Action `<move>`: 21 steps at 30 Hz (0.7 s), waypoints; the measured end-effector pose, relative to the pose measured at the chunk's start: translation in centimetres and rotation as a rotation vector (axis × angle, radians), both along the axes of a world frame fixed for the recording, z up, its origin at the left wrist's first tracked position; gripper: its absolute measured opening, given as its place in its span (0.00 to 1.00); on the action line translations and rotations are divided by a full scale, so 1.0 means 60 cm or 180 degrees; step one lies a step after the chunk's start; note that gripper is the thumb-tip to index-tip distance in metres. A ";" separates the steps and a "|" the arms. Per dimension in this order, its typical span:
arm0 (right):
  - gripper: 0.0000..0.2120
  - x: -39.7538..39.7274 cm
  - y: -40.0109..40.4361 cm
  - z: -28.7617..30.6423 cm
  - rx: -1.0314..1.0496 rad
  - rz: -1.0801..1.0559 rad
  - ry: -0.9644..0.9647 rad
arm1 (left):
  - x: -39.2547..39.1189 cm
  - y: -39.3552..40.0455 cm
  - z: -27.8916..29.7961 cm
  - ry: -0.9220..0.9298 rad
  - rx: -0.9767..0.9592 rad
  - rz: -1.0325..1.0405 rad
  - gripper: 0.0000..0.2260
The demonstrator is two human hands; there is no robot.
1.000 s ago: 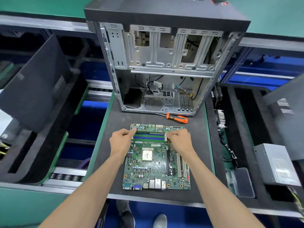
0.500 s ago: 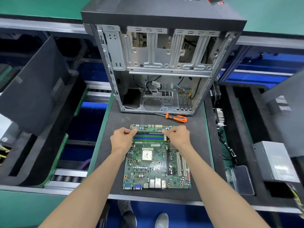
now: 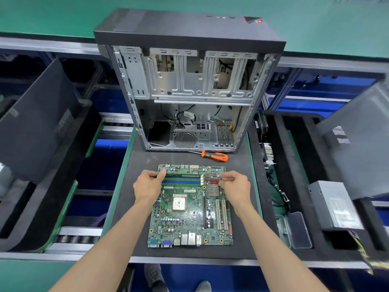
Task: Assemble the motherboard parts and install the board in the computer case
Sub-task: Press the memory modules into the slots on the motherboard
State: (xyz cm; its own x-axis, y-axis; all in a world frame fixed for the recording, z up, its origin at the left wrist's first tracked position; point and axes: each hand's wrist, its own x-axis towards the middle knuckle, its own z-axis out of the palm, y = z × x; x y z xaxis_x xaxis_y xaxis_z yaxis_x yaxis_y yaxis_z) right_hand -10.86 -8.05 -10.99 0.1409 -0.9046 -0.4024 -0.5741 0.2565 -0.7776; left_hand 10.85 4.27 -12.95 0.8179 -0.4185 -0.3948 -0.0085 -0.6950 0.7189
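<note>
A black-matted worktop [image 3: 242, 245] carries the motherboard [image 3: 189, 216] centrally and the open computer case [image 3: 189, 87] at its far edge; green floor lies beyond. The left hand [image 3: 147, 186] has its fingers curled at the memory sticks' [image 3: 182, 179] end; the right hand [image 3: 235, 187] has loosely curled fingers holding nothing.

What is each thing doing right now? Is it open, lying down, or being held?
Case: upright, side open, no board inside.
Motherboard: flat on the mat, outside the case.
Memory slots: hold sticks.
Screwdriver: lying on the mat, untouched.
Left hand: thumb on the slots' left end.
Right hand: fingers curled, right of the slots.
</note>
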 end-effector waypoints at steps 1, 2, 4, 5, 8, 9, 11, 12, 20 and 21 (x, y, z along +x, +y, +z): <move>0.11 -0.003 0.001 -0.003 -0.0075 -0.0013 0.0145 | -0.001 0.004 -0.001 0.0013 0.0066 -0.0001 0.18; 0.12 -0.008 0.002 -0.005 -0.0168 -0.0006 0.0359 | -0.002 0.009 -0.001 0.0029 0.0151 -0.0012 0.19; 0.12 -0.020 0.007 -0.008 -0.0300 0.0096 0.0795 | -0.007 0.022 0.001 0.0080 0.0333 -0.0062 0.19; 0.10 -0.025 0.010 -0.009 -0.0298 0.0190 0.0970 | -0.010 0.029 0.001 0.0100 0.0416 -0.0102 0.17; 0.10 -0.029 0.025 -0.007 -0.0151 0.0531 0.1312 | -0.026 0.044 0.004 0.0028 0.0610 -0.0269 0.11; 0.12 -0.027 0.029 -0.006 -0.0122 0.0587 0.1349 | -0.031 0.047 0.006 0.0034 0.0639 -0.0302 0.12; 0.14 -0.026 0.034 -0.001 -0.0106 0.0618 0.1357 | -0.040 0.052 0.013 0.0037 0.0676 -0.0361 0.17; 0.13 -0.027 0.035 0.000 -0.0096 0.0636 0.1331 | -0.042 0.054 0.014 -0.0001 0.0681 -0.0402 0.20; 0.21 -0.050 0.044 0.004 -0.0142 0.0799 0.1021 | -0.081 0.040 0.020 -0.0505 0.0972 -0.0468 0.25; 0.21 -0.053 0.044 0.003 -0.0163 0.0828 0.0996 | -0.091 0.036 0.025 -0.0647 0.0949 -0.0446 0.28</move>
